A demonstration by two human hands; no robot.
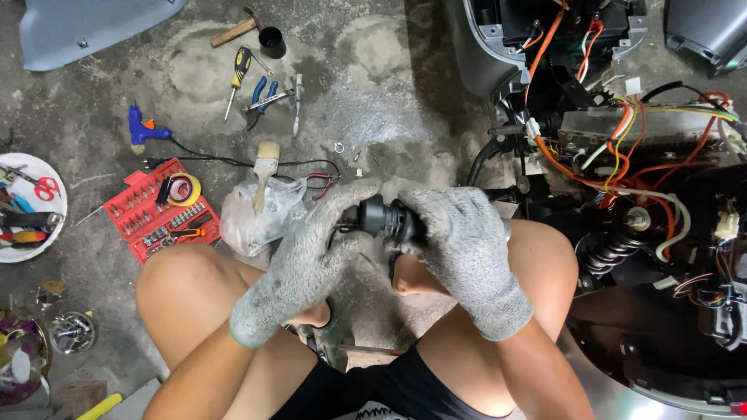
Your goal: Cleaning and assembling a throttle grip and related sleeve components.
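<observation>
A black cylindrical part [387, 218] is sitting at the centre of the frame, above the knees, and both gloved hands are gripping it. The left hand [311, 253] is closing its fingers around the left end; the right hand [459, 241] is wrapping the right end. The gloves are covering most of the part, so its full shape is hard to make out. A clear plastic bag [261, 218] with a paintbrush [264, 171] on it is lying just left of the hands. A red socket set [163, 210] is lying further left. On the right, an opened scooter [638, 194] is showing tangled orange wires; the frame edge is cutting it off.
</observation>
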